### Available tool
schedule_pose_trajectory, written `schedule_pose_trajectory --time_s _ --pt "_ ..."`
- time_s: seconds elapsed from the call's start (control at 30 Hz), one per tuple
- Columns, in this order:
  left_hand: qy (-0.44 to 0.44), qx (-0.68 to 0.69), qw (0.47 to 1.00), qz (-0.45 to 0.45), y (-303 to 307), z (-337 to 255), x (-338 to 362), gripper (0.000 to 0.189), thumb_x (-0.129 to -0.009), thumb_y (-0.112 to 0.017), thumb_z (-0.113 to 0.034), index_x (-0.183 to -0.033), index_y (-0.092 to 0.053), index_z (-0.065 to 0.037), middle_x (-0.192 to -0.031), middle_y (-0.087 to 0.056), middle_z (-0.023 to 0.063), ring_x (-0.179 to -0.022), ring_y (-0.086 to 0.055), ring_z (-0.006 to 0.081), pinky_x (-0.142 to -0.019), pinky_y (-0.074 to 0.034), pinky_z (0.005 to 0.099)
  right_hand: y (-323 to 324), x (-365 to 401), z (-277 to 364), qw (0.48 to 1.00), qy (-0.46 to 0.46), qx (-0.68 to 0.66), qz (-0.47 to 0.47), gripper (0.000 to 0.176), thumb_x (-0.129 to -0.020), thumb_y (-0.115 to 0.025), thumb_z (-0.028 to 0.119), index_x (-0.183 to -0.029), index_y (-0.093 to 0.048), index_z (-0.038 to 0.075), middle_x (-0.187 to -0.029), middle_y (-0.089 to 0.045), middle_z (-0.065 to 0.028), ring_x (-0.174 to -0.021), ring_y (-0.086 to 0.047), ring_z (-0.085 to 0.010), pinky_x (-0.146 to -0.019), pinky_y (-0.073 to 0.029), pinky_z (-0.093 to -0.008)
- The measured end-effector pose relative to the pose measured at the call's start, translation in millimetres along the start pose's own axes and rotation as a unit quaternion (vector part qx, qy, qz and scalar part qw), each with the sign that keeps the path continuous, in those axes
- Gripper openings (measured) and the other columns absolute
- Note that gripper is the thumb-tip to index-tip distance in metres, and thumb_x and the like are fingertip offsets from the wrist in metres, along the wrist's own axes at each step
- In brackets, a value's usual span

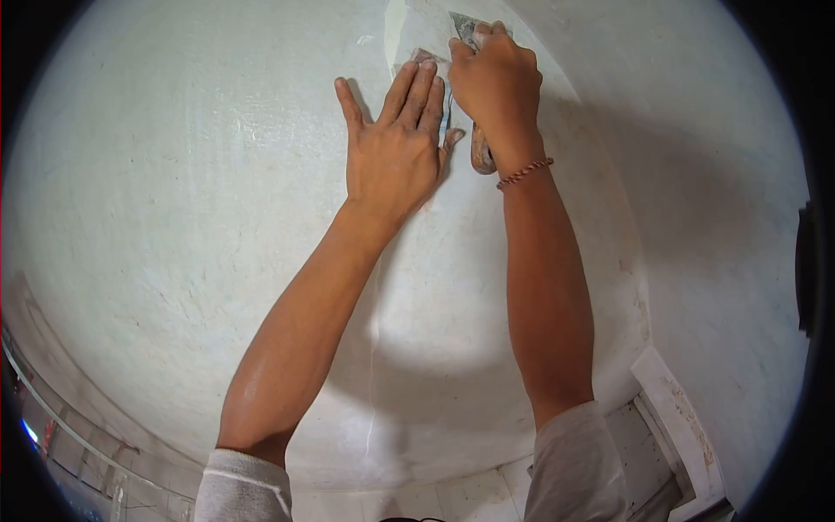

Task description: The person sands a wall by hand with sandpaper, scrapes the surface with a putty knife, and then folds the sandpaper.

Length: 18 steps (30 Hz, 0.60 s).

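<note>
The left hand (396, 148) lies open against the pale wall (209, 191); the right hand (497, 78) grips a scraper (482, 152)

Scraper (482, 153): flat grey blade (467, 30), smudged, at the far end; worn brown handle extending toward the near side, its middle hidden in the grip of the right hand (499, 83). The blade lies over the pale, smooth surface (217, 217), to the right of a light, tapering strip (394, 36). Small grey-brown piece (424, 57): mostly covered by the fingers of the left hand (391, 161), left of the scraper; its full outline is hidden. A thin, uneven line (373, 365) marks the surface's near part.
</note>
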State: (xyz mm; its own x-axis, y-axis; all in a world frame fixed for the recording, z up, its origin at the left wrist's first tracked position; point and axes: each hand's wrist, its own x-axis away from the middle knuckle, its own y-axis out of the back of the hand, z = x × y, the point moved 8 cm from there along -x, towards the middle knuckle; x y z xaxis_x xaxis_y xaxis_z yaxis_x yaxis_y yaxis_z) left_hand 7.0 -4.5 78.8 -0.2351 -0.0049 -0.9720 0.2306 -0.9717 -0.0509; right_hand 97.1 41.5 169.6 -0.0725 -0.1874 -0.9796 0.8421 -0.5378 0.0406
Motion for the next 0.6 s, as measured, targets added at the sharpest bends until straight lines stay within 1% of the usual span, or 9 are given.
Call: schedule_pose_trajectory --time_s 0.07,0.2,0.27,0.3,0.4,0.47,0.5,0.57,0.6 --pt "-0.013 0.014 1.0 -0.009 0 -2 0 0.051 -0.091 -0.053 -0.036 -0.132 -0.052 -0.005 -0.144 -0.043 0.0031 -0.137 -0.032 0.0162 -0.106 -0.008 0.0726 0 0 -1 0.996 0.076 0.012 -0.038 0.041 -0.085 -0.058 0.029 -0.112 -0.063 -0.001 -0.103 -0.065 -0.0257 -0.1 -0.061 -0.0417 -0.091 -0.048 -0.0439" --pt "-0.02 -0.003 1.0 -0.002 0 -3 2 0.052 -0.091 -0.053 -0.036 -0.131 -0.052 -0.003 -0.144 -0.044 0.005 -0.138 -0.032 0.0174 -0.106 -0.009 0.0722 -6 3 -1 0.999 0.026 0.021 -0.039 0.045 -0.085 -0.058 0.03 -0.116 -0.061 -0.003 -0.105 -0.065 -0.0243 -0.1 -0.061 -0.0413 -0.092 -0.047 -0.043" --pt "-0.026 0.03 0.999 -0.015 2 -2 0 0.052 -0.09 -0.055 -0.035 -0.131 -0.052 -0.002 -0.144 -0.043 0.0067 -0.138 -0.031 0.0185 -0.106 -0.01 0.0717 -9 4 0 0.994 0.075 0.055 -0.063 0.045 -0.085 -0.058 0.03 -0.115 -0.061 -0.003 -0.105 -0.066 -0.0223 -0.1 -0.061 -0.0412 -0.093 -0.047 -0.0423" --pt "-0.026 0.031 0.999 -0.021 3 -2 -2 0.052 -0.09 -0.055 -0.035 -0.131 -0.052 -0.002 -0.144 -0.043 0.0067 -0.138 -0.031 0.0185 -0.106 -0.01 0.0717 -7 1 3 0.993 0.078 0.058 -0.067 0.045 -0.085 -0.058 0.03 -0.115 -0.061 -0.003 -0.105 -0.066 -0.0223 -0.1 -0.061 -0.0412 -0.093 -0.047 -0.0423" --pt "-0.028 0.047 0.998 -0.02 0 -3 0 0.052 -0.089 -0.056 -0.034 -0.13 -0.052 -0.002 -0.143 -0.043 0.0076 -0.138 -0.031 0.0193 -0.106 -0.011 0.0715 -6 1 -3 0.996 0.039 0.03 -0.073 0.044 -0.085 -0.058 0.031 -0.113 -0.063 -0.002 -0.106 -0.066 -0.0206 -0.1 -0.061 -0.0406 -0.093 -0.047 -0.0426" --pt "-0.026 0.039 0.999 -0.024 -2 -4 0 0.053 -0.089 -0.058 -0.033 -0.131 -0.052 -0.001 -0.143 -0.044 0.0083 -0.138 -0.031 0.0192 -0.105 -0.012 0.0715 -8 7 2 0.991 0.086 0.061 -0.08 0.042 -0.084 -0.058 0.032 -0.111 -0.064 -0.001 -0.11 -0.065 -0.021 -0.101 -0.061 -0.0399 -0.093 -0.046 -0.0425" --pt "-0.028 0.043 0.998 -0.021 -2 -5 0 0.053 -0.089 -0.058 -0.033 -0.131 -0.052 -0.001 -0.143 -0.044 0.0083 -0.138 -0.031 0.0192 -0.105 -0.012 0.0715 -3 4 3 0.991 0.082 0.065 -0.079 0.042 -0.084 -0.058 0.032 -0.111 -0.064 -0.001 -0.11 -0.065 -0.021 -0.101 -0.061 -0.0399 -0.093 -0.046 -0.0425" --pt "-0.019 0.048 0.998 -0.021 0 -5 -1 0.054 -0.088 -0.058 -0.033 -0.131 -0.051 -0.001 -0.143 -0.044 0.0084 -0.138 -0.031 0.0192 -0.105 -0.012 0.0716 3 -7 2 0.998 0.034 0.057 -0.023 0.044 -0.084 -0.059 0.033 -0.112 -0.065 0.0 -0.112 -0.064 -0.0204 -0.101 -0.061 -0.0386 -0.093 -0.046 -0.0424" --pt "-0.014 0.048 0.999 -0.018 0 -3 -2 0.054 -0.088 -0.058 -0.033 -0.131 -0.051 -0.001 -0.143 -0.044 0.0084 -0.138 -0.031 0.0192 -0.105 -0.012 0.0716 0 -7 1 0.999 0.014 0.04 -0.034 0.049 -0.084 -0.062 0.026 -0.124 -0.054 -0.002 -0.114 -0.061 -0.0248 -0.104 -0.058 -0.0407 -0.096 -0.044 -0.0439"
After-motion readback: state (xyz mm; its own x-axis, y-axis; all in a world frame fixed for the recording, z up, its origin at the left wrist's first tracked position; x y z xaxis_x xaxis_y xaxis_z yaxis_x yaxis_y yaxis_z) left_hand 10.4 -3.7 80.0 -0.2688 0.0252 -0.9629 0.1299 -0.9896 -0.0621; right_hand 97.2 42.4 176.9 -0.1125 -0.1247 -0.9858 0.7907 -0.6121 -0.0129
